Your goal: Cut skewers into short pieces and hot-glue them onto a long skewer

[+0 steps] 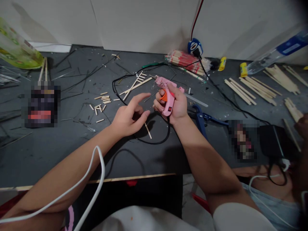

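My right hand is wrapped round a pink hot glue gun with an orange trigger, its nozzle aimed up and to the left. A clear glue stick sticks out near the gun's back. To the left, my left hand is open, index finger and thumb spread apart toward the gun. A thin wooden stick shows just below the left thumb; whether they touch I cannot tell. Behind the hands lies a small ladder-like frame of sticks. Short cut stick pieces lie left of my left hand.
Blue-handled pliers lie beside my right forearm. A black cable loops below the hands. Wooden strips, a bundle of sticks in plastic and a clear bottle are farther off. Another person's hand is at the right edge.
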Demonstrator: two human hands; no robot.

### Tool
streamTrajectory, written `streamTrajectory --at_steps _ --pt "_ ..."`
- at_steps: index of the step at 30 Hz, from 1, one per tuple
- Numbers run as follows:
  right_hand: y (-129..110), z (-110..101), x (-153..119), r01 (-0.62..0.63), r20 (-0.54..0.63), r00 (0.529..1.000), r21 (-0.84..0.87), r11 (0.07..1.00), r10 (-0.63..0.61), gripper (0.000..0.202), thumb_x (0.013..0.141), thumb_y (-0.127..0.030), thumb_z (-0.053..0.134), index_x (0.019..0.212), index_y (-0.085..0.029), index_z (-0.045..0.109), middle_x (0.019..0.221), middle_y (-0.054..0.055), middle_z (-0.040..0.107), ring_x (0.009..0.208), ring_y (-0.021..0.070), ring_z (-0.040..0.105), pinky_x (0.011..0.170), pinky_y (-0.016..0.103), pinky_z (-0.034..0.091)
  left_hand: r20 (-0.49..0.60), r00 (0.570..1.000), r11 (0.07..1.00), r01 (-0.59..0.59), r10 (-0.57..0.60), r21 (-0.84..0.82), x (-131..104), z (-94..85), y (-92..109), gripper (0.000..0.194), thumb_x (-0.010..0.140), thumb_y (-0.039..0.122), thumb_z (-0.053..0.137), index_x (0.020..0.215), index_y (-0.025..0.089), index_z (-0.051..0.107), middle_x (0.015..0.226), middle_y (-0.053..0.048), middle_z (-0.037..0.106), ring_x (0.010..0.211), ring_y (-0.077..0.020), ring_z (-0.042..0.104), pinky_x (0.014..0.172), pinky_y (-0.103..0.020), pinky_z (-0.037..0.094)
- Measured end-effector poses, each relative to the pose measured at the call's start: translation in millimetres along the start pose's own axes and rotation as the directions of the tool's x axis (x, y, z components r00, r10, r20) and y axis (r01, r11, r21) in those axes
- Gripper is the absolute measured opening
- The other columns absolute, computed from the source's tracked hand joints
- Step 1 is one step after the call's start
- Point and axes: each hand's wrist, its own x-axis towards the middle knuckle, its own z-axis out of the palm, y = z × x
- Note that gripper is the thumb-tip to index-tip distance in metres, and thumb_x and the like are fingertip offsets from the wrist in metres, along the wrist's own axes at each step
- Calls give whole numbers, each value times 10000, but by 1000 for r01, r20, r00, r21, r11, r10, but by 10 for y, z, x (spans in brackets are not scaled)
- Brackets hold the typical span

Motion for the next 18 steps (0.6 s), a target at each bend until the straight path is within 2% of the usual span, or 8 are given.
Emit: streamTrajectory --at_steps 4,7,11,14,18 --pt "-26 -14 -6 -15 20 1000 22 1000 14 420 864 -609 702 773 -255 497 623 -70 448 447 99 394 518 306 375 31 998 998 -52 50 43 -10 -2 10 516 983 260 630 1487 203 535 645 70 609 525 -89 502 582 -241 417" --pt "-35 -33 -12 -27 34 999 35 999 25 451 848 -613 725 742 -253 475 570 -84 386 433 97 350 499 297 341 34 997 995 -74 72 60 -13 -7 14 426 973 244 645 1395 198 614 608 84 588 512 -76 495 583 -229 405" --pt "-39 -37 -37 4 62 998 16 1000 -5 461 801 -493 786 702 -248 409 548 -98 321 437 90 334 510 282 325 42 996 992 -78 75 96 -11 -23 4 358 975 264 649 1326 201 667 601 75 603 506 -74 512 580 -225 401" --pt "-52 -19 -66 16 98 995 4 1000 -16 412 782 -400 766 688 -243 397 562 -93 335 455 89 346 530 288 347 38 997 992 -76 72 102 -8 -26 -6 331 979 267 647 1300 201 689 594 71 604 504 -75 516 580 -222 401" --pt "-93 -12 -74 45 62 997 -14 999 -44 372 777 -423 755 694 -241 441 585 -86 372 448 85 358 509 284 347 15 997 990 -77 76 118 -7 -7 29 225 972 277 662 1166 213 754 543 77 572 474 -65 493 547 -213 373"
